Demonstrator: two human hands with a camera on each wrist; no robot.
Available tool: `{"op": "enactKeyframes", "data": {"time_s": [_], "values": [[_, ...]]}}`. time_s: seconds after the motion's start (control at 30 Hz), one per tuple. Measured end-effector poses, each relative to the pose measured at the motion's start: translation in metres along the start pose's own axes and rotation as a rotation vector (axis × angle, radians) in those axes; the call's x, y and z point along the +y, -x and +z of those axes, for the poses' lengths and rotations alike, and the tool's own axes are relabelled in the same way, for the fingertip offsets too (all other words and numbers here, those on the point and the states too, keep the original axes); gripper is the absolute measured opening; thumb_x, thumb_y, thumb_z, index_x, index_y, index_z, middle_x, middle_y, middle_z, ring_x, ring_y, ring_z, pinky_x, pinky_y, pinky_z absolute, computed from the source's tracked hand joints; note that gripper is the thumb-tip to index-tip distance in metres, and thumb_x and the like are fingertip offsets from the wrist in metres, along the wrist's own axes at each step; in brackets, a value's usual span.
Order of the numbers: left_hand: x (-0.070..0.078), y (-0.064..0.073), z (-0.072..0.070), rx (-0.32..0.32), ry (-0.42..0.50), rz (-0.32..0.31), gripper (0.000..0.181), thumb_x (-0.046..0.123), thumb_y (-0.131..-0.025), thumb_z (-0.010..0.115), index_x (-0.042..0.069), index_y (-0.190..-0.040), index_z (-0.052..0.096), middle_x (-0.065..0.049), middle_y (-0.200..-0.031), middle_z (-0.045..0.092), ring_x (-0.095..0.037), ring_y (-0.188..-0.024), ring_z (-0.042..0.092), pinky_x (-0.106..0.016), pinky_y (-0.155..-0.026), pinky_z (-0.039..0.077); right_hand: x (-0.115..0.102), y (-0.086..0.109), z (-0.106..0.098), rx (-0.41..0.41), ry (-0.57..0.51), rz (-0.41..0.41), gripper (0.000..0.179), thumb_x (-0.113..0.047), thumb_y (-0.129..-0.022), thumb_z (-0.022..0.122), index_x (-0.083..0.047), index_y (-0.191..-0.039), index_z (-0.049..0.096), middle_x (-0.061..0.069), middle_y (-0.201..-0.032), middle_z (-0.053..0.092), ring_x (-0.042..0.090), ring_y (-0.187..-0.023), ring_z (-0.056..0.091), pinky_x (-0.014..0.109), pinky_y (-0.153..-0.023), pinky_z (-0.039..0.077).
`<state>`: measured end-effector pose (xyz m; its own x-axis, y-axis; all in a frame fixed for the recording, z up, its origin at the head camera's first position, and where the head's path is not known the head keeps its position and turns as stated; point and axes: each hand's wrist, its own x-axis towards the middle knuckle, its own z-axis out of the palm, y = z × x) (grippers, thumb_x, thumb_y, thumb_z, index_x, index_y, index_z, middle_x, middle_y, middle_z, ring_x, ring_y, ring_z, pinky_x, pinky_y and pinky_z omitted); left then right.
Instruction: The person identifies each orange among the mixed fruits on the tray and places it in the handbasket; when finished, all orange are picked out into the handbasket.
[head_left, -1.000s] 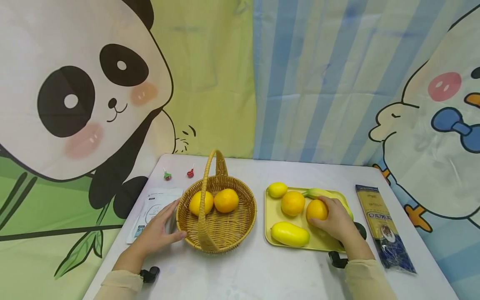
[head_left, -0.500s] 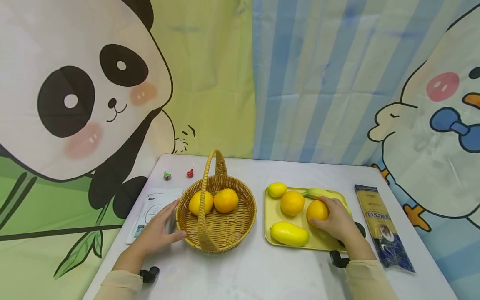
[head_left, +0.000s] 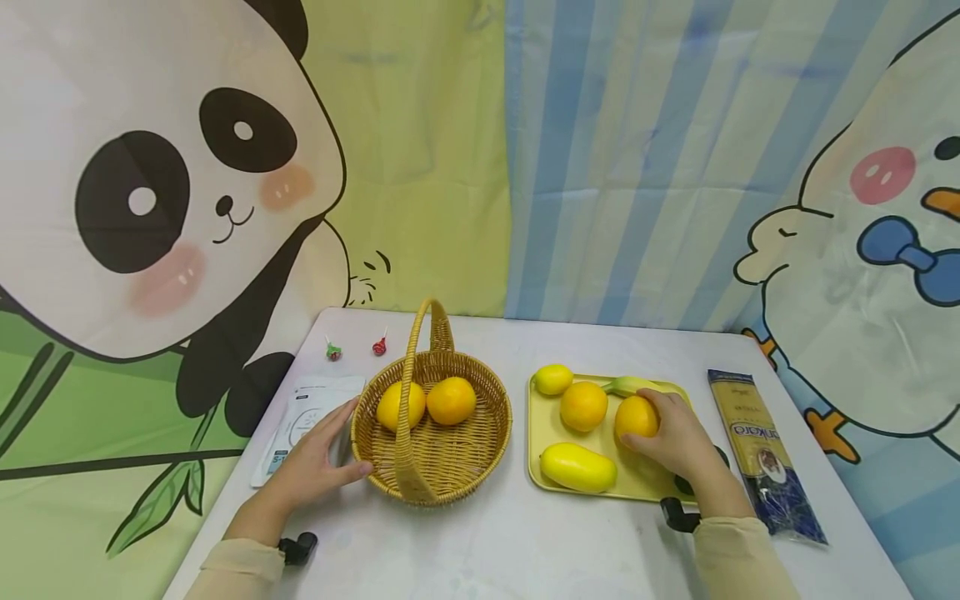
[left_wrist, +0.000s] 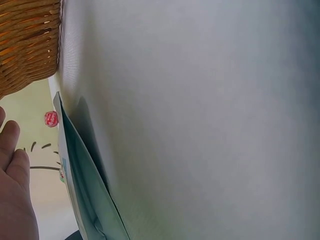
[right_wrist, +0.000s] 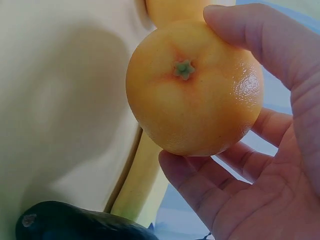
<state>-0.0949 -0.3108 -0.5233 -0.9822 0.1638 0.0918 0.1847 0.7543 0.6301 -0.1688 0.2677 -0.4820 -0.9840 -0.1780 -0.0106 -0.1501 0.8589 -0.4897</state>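
My right hand (head_left: pixel 678 437) holds an orange (head_left: pixel 637 417) between thumb and fingers over the yellow tray (head_left: pixel 536 433). In the right wrist view the orange (right_wrist: pixel 187 95) shows its green stem star, and a shadow falls on the tray beside it. Around it on the tray are a second orange (head_left: pixel 584 407), a lemon (head_left: pixel 553 379), a yellow mango-like fruit (head_left: pixel 578 467), a banana (head_left: pixel 628 385) and a dark green fruit or vegetable (right_wrist: pixel 75 220), partly hidden by my hand. My left hand (head_left: pixel 315 467), fingers extended, rests against the left side of the wicker basket (head_left: pixel 457 467).
Two oranges (head_left: pixel 451 401) lie in the basket under its tall handle (head_left: pixel 411 417). Left of it is a white packet (head_left: pixel 303 417); behind stand a green lollipop (head_left: pixel 333 353) and a red lollipop (head_left: pixel 379 346). A gold-and-blue pasta bag (head_left: pixel 765 454) lies right of the tray.
My right hand and the orange have shifted very slightly to the right relative to the tray. The left hand and basket look the same.
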Motion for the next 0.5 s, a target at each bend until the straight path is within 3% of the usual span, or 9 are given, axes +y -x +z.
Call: {"op": "enactKeyframes", "data": {"time_s": [0.5], "values": [[0.0004,0.0013,-0.0003,-0.003,-0.011,-0.007,0.113,0.052,-0.079,0.087,0.026,-0.168,0.023,-0.014,-0.171,0.033,-0.049,-0.154,0.033,-0.078,-0.116,0.032,-0.0065,-0.0062,-0.0102,0.002,0.011,-0.010,0.086,-0.037,-0.086,0.085,-0.002,-0.153,0.045,0.031,-0.147,0.047,0.047,-0.125,0.054,0.067,-0.102,0.051]]}}
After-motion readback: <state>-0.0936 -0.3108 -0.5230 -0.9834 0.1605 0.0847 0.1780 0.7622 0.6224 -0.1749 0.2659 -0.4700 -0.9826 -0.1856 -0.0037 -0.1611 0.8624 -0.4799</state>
